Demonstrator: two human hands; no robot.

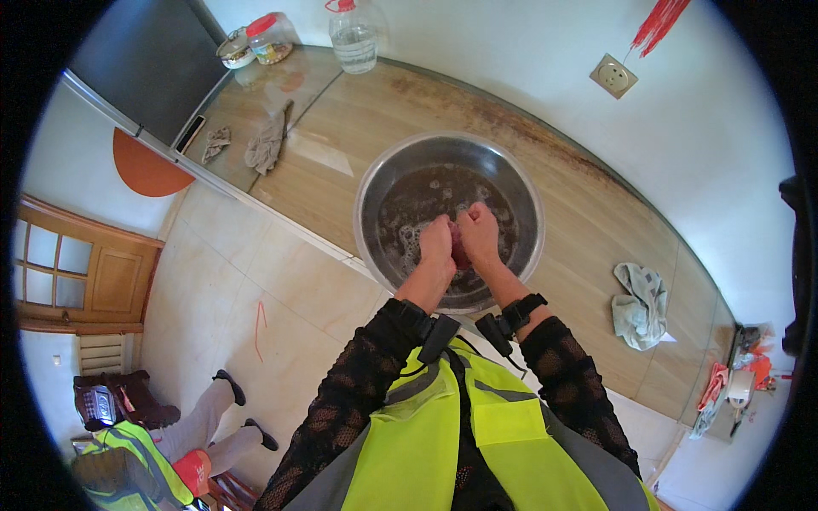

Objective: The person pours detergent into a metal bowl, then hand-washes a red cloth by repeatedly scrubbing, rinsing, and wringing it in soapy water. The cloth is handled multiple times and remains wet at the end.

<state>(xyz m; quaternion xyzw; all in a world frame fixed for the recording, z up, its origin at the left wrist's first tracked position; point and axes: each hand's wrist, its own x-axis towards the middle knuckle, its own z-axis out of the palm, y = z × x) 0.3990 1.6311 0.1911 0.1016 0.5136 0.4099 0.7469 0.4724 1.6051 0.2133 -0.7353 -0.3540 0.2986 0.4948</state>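
Note:
A large stainless steel basin [535,255] stands on the wood-patterned counter before me. Brown, sudsy water [415,191] fills its lower part, with clusters of bubbles on the surface. Over the water, my left hand [438,241] and my right hand [479,233] are close together, both closed on a dark red, wet cloth-like thing [457,246]. Much of it is hidden by my fingers, so its exact kind is unclear. Each of my wrists wears a black strap with a small device.
Rumpled cloths [267,144] lie left on the counter [575,217]; a pale grey cloth [639,306] lies right. A water jug [353,41], a red-lidded jar [269,41] and a lidded pot [236,50] stand at the back left. A person in a yellow vest [137,457] sits at lower left.

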